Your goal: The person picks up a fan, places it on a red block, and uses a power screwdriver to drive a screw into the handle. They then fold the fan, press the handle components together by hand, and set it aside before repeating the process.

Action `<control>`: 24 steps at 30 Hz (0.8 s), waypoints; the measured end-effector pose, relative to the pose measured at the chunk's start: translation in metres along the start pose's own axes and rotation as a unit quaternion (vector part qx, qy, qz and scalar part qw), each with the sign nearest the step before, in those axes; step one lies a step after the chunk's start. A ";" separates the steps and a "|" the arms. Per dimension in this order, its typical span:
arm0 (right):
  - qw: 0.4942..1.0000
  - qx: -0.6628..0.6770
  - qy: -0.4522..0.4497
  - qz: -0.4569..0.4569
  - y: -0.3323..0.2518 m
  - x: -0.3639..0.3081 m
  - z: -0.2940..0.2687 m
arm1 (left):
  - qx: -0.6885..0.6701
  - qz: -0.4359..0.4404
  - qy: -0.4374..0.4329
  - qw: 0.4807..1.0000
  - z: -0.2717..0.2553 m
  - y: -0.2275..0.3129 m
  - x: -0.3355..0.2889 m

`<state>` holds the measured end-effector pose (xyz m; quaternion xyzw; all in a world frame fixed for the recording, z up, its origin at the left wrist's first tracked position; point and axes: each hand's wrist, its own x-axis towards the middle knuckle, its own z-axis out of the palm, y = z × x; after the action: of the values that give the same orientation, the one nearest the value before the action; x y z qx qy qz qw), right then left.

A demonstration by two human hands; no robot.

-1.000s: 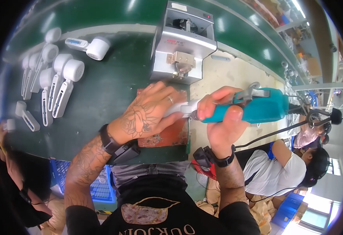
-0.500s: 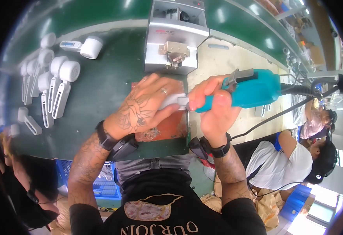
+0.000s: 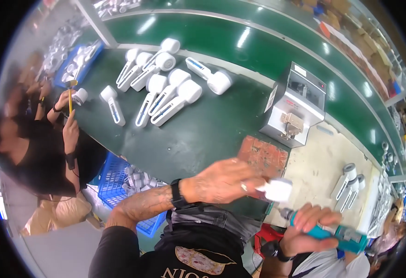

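Note:
My left hand (image 3: 219, 180) is closed on a white hand-held shower head (image 3: 278, 190), whose pale end sticks out past the fingers; most of its handle is hidden by the hand. To the lower right, my right hand (image 3: 310, 230) wraps round a teal electric screwdriver (image 3: 352, 237). The screwdriver's tip points up and left toward the white piece, with a small gap between them. Under and beyond my left hand lies a worn orange-red plate (image 3: 264, 155) on the green table.
Several white shower heads (image 3: 166, 99) lie on the green table (image 3: 189, 139) at left, more on the pale board (image 3: 314, 162) at right. A silver machine (image 3: 279, 127) stands behind the plate. At left, a co-worker holds a yellow-handled hammer (image 3: 71, 101) near a blue crate (image 3: 112, 180).
My view has turned toward the left. The screwdriver has come away from the white piece, and both hands have shifted off the plate toward the table's near edge.

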<state>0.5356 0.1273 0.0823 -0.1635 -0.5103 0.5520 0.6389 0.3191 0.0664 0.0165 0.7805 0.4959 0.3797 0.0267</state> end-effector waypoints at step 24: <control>0.994 -0.062 -0.005 0.093 0.021 -0.026 -0.022 | 0.437 -0.411 0.053 0.798 -0.091 -0.122 -0.065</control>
<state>0.5461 0.1198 0.0443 -0.2464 -0.5295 0.5771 0.5708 0.1566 0.0466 -0.0070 0.4111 0.8838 0.1170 -0.1901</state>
